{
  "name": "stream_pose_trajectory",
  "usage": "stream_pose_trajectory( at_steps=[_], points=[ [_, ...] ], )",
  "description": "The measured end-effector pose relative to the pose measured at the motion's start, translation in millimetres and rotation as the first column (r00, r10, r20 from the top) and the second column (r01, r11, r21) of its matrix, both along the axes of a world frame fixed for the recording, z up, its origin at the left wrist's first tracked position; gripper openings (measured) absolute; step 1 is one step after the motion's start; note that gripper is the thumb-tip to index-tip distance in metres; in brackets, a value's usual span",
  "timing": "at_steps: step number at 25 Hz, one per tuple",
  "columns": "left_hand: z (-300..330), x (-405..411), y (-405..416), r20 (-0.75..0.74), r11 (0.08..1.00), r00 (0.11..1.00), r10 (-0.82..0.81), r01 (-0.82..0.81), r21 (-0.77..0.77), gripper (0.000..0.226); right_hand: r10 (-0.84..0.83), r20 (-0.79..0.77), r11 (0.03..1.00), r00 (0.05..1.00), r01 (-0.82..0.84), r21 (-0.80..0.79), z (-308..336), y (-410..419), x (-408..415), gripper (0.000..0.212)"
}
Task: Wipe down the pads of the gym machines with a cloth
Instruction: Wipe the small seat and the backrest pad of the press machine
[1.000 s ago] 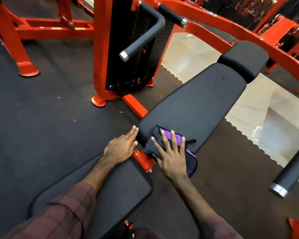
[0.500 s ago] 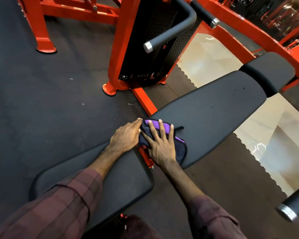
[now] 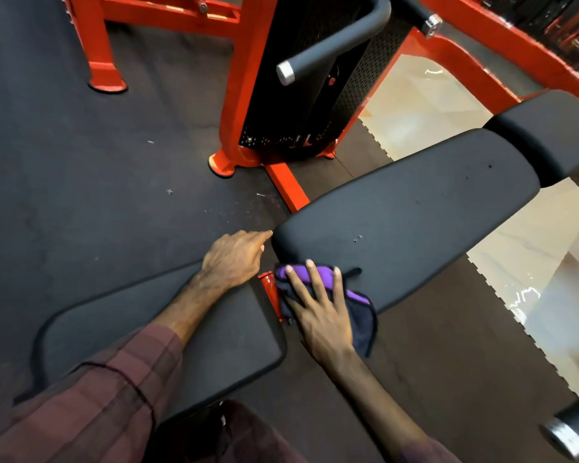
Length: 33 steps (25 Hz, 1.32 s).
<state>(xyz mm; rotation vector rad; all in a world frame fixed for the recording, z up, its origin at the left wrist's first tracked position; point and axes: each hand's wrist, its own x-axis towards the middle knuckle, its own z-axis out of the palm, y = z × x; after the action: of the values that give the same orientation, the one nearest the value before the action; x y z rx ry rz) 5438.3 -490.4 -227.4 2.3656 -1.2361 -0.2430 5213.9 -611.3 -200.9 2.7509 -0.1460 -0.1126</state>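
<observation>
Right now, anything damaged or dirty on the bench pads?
Yes: the long back pad shows small specks or nicks, near its lower end and further up. Cannot tell debris from tears. The cloth under the right hand has not reached them.

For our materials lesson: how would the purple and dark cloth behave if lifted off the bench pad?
The purple and dark folded cloth is probably floppy: it drapes over the black bench pad's edge. Likely light; the right hand's flat fingers alone hold it down.

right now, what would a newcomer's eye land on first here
The right hand pressing a purple and dark cloth flat on the near end of the long black pad, mid-frame. Beside it the left hand rests at the seat pad edge. Behind, the bright red frame stands out against the dark floor.
</observation>
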Motion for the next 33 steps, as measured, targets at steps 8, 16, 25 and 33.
stream_pose_trajectory(
  at_steps=[8, 16, 25, 33],
  points=[
    [1.8, 1.7, -1.8, -0.085, 0.996, 0.994, 0.075, -0.071, 0.048, 0.052, -0.017, 0.133, 0.994, 0.991, 0.002, 0.113, -1.0, -25.2, 32.0, 0.053],
    [8.6, -2.1, -6.7, -0.031, 0.984, 0.999, 0.018, -0.012, 0.180, 0.059, -0.181, 0.301, 0.975, 0.936, 0.132, 0.177, 23.7, -54.7, 9.2, 0.060],
    [10.9, 0.7, -5.2, -0.068, 0.991, 0.997, -0.040, 0.048, 0.121, 0.060, -0.277, 0.344, 0.960, 0.897, 0.269, 0.074, 28.6, -58.8, -14.5, 0.064],
    [7.0, 3.7, -2.9, -0.074, 0.993, 0.996, -0.053, 0.061, 0.102, 0.061, -0.060, 0.214, 0.998, 0.975, 0.066, -0.020, 30.5, -67.1, -23.1, 0.068]
  ],
)
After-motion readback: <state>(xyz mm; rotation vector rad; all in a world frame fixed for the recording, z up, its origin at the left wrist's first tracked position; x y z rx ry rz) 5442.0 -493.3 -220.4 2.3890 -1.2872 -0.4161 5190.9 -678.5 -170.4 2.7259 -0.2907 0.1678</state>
